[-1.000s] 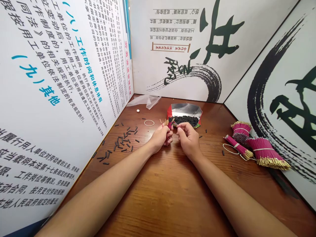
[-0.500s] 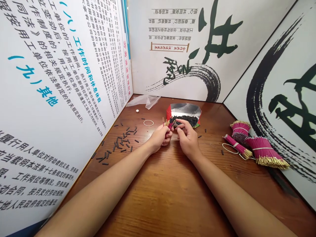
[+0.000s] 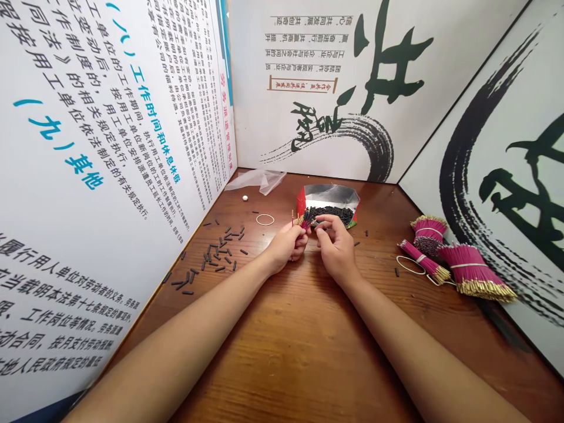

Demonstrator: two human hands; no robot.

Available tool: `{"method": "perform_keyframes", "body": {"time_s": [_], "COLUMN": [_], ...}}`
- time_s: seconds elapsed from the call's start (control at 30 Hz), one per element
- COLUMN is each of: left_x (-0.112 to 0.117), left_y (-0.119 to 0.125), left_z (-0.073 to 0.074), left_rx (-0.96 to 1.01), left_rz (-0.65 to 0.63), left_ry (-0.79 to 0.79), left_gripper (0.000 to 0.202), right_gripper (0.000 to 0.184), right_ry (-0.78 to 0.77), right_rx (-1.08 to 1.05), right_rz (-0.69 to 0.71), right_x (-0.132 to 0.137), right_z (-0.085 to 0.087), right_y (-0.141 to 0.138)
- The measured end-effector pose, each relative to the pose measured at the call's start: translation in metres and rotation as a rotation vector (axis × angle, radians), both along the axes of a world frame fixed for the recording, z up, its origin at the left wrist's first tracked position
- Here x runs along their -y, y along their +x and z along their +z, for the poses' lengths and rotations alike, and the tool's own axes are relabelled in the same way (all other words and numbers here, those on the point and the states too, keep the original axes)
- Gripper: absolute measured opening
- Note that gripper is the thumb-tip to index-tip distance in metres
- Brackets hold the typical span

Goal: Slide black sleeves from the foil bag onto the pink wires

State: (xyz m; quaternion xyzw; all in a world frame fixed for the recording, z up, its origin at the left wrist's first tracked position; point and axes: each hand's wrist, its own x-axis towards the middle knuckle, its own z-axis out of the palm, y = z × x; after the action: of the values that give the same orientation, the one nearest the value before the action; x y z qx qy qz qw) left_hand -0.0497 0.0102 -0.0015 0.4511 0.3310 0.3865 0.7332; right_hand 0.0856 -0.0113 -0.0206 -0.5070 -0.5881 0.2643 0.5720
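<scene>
Little differs from half a second ago: both hands stay together at the middle of the wooden table (image 3: 299,341), the right fingertips slightly closer to the left. The foil-lined open packet (image 3: 329,194), at twelve o'clock from the hands, holds a heap of short black tubes (image 3: 330,214). Three banded bundles of pink wires (image 3: 453,258) lie at three o'clock. The left hand (image 3: 286,244) grips a small bunch of pink wires (image 3: 302,220). The right hand (image 3: 335,241) pinches narrowly; what it holds cannot be told. Loose black tubes (image 3: 218,252) lie scattered at nine o'clock.
</scene>
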Motion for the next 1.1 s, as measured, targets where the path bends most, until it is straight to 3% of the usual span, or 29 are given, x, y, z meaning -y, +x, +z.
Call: {"method": "perform_keyframes", "body": {"time_s": [0.3,0.73,0.87,0.97,1.1], "left_x": [0.003,0.001,0.001,0.001,0.001], "left_y": [0.002,0.0,-0.001,-0.001,-0.001], "left_z": [0.004,-0.001,0.0,0.001,0.002], "left_rx": [-0.001,0.058,0.059,0.072,0.069], "left_rz": [0.073,0.022,0.049,0.083,0.066], "left_ry": [-0.001,0.04,0.027,0.031,0.023], "left_gripper": [0.012,0.013,0.02,0.023,0.02], "right_gripper": [0.009,0.008,0.012,0.022,0.031], "right_ry": [-0.019,0.025,0.12,0.082,-0.072], "right_rx": [0.009,0.033,0.309,0.583,0.812], "right_rz": [-0.056,-0.064,-0.239,-0.378,-0.337], "right_x": [-0.002,-0.002,-0.006,-0.009,-0.012], "right_z": [-0.002,-0.001,0.001,0.0,-0.005], "right_y": [0.001,0.001,0.012,0.022,0.026]}}
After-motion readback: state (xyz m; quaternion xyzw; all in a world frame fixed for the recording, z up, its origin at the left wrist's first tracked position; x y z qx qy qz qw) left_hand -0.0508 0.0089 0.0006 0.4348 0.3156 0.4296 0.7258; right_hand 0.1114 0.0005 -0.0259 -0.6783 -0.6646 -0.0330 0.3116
